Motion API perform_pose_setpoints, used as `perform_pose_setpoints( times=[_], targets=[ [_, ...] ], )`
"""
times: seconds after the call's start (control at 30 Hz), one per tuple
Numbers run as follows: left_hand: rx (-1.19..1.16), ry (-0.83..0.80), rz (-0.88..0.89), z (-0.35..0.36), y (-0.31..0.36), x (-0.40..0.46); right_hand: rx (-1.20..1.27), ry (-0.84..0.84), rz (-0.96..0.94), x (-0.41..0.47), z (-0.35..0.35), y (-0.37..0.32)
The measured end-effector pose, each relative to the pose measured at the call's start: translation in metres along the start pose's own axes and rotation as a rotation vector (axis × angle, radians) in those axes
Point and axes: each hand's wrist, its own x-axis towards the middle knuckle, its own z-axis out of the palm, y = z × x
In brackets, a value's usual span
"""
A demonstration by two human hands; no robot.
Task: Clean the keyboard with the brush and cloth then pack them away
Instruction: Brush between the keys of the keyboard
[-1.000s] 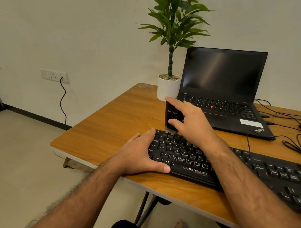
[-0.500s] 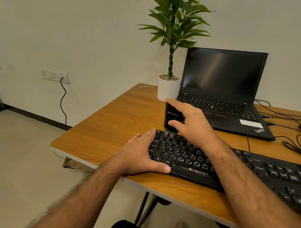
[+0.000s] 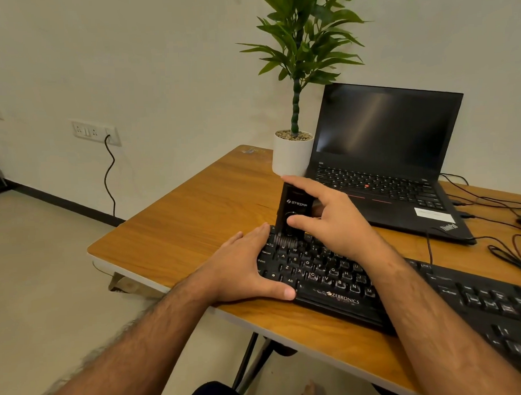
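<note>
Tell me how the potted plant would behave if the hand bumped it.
The potted plant looks apt to tip: tall leafy stem over a narrow white pot. Pebbles on top would probably spill. The right hand works close in front of it.

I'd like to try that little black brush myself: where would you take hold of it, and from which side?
Grip the brush by its flat black upper body, above the bristles, coming from above and from the right. It stands nearly upright with the bristles down on the top-left keys of the keyboard, so its broad faces suit a pinch. The right hand holds it so now, forefinger over the top, thumb on the front.
</note>
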Motion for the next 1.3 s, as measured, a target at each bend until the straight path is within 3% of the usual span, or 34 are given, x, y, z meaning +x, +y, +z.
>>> perform_pose_setpoints(
  times=[0.1,0.27,0.4,0.53,0.67,0.8,0.97,1.1,1.23,1.3],
  targets=[
    [-0.006,0.007,0.0,0.001,0.001,-0.001,-0.139,0.07,-0.003,0.003,0.0,0.002],
    [-0.003,0.012,0.017,0.002,-0.006,0.003,0.02,-0.069,-0.021,-0.005,-0.003,-0.005],
    [0.003,0.018,0.011,0.003,-0.004,0.001,-0.086,-0.003,-0.023,-0.005,-0.007,-0.005],
    [-0.013,0.009,0.023,0.003,-0.006,0.004,0.084,-0.135,-0.027,-0.013,-0.007,-0.009],
    [-0.009,0.015,0.009,0.001,-0.002,0.0,-0.072,-0.048,-0.046,-0.011,-0.01,-0.009],
    [-0.035,0.018,0.038,0.002,-0.006,0.003,0.127,-0.166,-0.021,-0.015,-0.007,-0.011],
    [-0.027,-0.001,0.019,0.002,-0.009,0.003,-0.029,-0.08,-0.039,-0.014,-0.008,-0.011],
    [-0.039,0.011,0.046,0.003,-0.009,0.004,0.191,-0.206,-0.014,-0.017,-0.008,-0.014],
    [-0.042,0.003,0.049,0.002,-0.011,0.004,0.014,-0.125,-0.038,-0.015,-0.009,-0.013],
    [-0.028,0.003,0.049,0.003,-0.014,0.006,0.097,-0.161,-0.032,-0.017,-0.008,-0.012]
  ],
)
